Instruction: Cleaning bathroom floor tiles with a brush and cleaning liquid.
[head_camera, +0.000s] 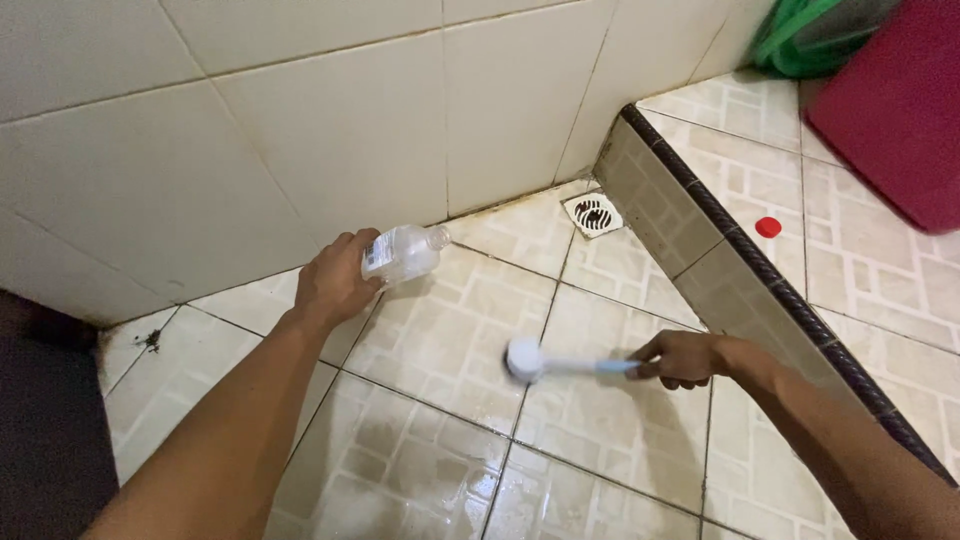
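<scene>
My left hand (333, 283) grips a clear plastic bottle (405, 253), uncapped and tipped sideways with its open mouth pointing right over the tiled floor (440, 330). My right hand (683, 358) holds the light blue handle of a white scrub brush (526, 360). The round brush head rests on the wet floor tiles between the two hands, below and right of the bottle mouth.
A square floor drain (593, 214) sits in the corner by the white tiled wall (330, 130). A low tiled curb (740, 260) with a dark edge runs diagonally on the right. Beyond it lie a small red cap (768, 227), a red bin (890, 110) and a green container (800, 40).
</scene>
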